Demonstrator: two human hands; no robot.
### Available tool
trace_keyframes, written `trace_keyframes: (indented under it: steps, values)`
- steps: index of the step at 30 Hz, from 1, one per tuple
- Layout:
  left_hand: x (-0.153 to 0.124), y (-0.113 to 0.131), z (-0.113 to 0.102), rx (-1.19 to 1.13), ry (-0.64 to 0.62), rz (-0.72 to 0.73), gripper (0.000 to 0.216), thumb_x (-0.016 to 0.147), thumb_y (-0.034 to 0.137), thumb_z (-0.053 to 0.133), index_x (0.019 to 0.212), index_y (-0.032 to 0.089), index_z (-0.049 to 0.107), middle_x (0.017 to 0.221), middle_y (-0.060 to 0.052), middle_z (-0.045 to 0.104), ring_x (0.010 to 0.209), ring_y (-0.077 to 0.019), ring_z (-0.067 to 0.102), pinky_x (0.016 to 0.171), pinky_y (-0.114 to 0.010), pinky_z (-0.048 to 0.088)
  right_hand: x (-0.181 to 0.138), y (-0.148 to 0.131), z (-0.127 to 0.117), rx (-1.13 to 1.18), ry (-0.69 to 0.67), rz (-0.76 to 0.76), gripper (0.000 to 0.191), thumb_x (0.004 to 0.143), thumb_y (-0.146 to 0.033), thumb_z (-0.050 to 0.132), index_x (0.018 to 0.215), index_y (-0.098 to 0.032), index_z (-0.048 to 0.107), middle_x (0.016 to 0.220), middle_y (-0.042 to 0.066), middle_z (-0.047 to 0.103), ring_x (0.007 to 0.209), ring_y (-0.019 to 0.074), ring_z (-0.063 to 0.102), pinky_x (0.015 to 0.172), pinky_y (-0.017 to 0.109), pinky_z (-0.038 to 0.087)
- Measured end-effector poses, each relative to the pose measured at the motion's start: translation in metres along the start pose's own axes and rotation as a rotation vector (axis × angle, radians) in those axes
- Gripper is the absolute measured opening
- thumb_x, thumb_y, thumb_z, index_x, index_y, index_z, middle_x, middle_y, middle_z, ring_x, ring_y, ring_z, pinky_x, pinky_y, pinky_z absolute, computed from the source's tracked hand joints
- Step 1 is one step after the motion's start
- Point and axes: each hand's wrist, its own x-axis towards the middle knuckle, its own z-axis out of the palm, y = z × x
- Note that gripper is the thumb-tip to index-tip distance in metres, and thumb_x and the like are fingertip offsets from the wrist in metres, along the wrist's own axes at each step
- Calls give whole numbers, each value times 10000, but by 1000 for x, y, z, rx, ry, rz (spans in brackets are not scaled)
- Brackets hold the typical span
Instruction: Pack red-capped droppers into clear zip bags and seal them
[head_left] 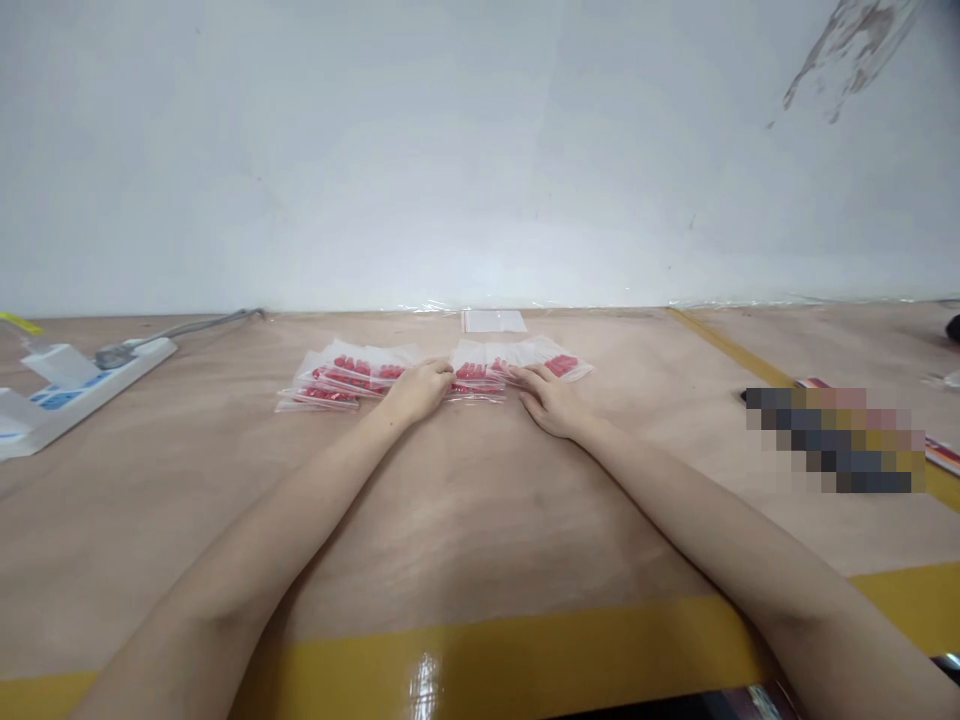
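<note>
Left hand and right hand, fingers pressed flat together on overlapping clear bags of red parts; bag contents indistinct, fingertips partly hidden.

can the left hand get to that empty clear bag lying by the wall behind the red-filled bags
Probably yes. The left hand rests on the red-filled bags, and the empty clear bag lies flat just beyond them with nothing standing between; the hand would only have to pass over the low pile.

Clear bags of red pieces, fanned flat
</note>
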Motion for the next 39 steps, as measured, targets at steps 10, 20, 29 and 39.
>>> trace_keyframes:
  steps: [10,20,29,39]
  values:
    - [-38,38,-15,-366,243,85,155,888,185,430,899,148,580,944,-76,633,862,-157,598,784,-266,474,-1,-3,-2,-31,114,-66,337,876,-272,423,1158,-165,572,1086,125,548,1006,206,511,859,381,431]
    - [-23,24,1,-446,188,-20,108,846,175,486,782,158,572,874,-48,627,778,-153,587,718,-270,468,11,-26,4,-212,11,-160,260,829,-252,527,1067,-202,617,996,93,596,888,198,545,766,333,417]
    - [-44,28,-10,-163,356,211,143,886,198,466,911,155,600,960,-71,663,871,-172,634,779,-293,519,-2,-28,4,-357,158,-391,249,896,-179,403,859,-172,649,826,62,659,748,151,594,653,276,451]
    - [-51,22,-18,158,484,369,131,865,134,487,879,131,617,897,-70,693,782,-159,666,703,-260,560,-6,-27,1,-337,222,-363,275,902,-146,363,846,-163,632,830,75,658,742,150,603,650,284,478]
